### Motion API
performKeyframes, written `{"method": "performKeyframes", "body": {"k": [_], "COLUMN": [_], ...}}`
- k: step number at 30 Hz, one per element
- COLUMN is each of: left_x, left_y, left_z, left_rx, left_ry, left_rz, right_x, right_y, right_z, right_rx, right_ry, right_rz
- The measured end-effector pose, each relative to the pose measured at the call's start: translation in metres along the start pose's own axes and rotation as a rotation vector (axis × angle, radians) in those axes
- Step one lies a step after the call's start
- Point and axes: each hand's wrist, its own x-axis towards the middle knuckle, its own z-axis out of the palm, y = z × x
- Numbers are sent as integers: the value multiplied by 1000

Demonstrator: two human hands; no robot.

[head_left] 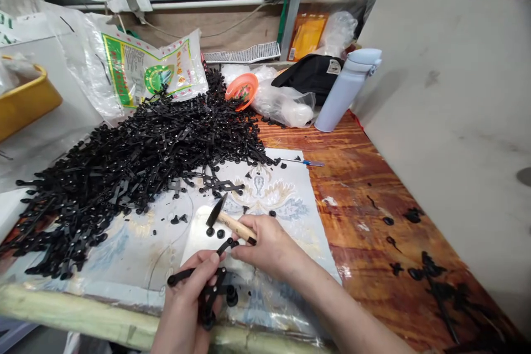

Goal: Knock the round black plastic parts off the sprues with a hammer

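Note:
My left hand (pixel 197 282) is closed around a black jointed linkage (pixel 216 289) with round ends, low in the middle of the view. Just to its right, my right hand (pixel 265 240) grips a small hammer (pixel 236 227) by its wooden handle, the black head pointing up and left. The fingertips of my right hand are also at the upper end of the linkage. Beneath the hammer head lies a white plate (pixel 194 235) with two small round black pieces (pixel 220 233) on it. A large heap of black linkages (pixel 166 138) spreads behind and to the left.
A patterned cloth (pixel 290 188) covers part of the wooden table (pixel 352 177). A blue bottle (pixel 342 91), black bag (pixel 309 74) and orange dish (pixel 241 91) stand behind. A blue pen (pixel 312 163) lies at the cloth's edge; black scraps (pixel 431 268) lie right. Left is a yellow container (pixel 31 102).

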Motion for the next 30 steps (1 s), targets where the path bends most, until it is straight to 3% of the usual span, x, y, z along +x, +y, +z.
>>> {"method": "performKeyframes", "body": {"k": [11, 30], "left_x": [-7, -7], "left_y": [2, 2], "left_z": [11, 12], "left_rx": [80, 107], "left_ry": [8, 18], "left_rz": [17, 25], "right_x": [-3, -3], "right_y": [-4, -2], "right_z": [-2, -2], "right_rx": [1, -41], "right_ry": [39, 80], "right_rz": [-39, -91]}}
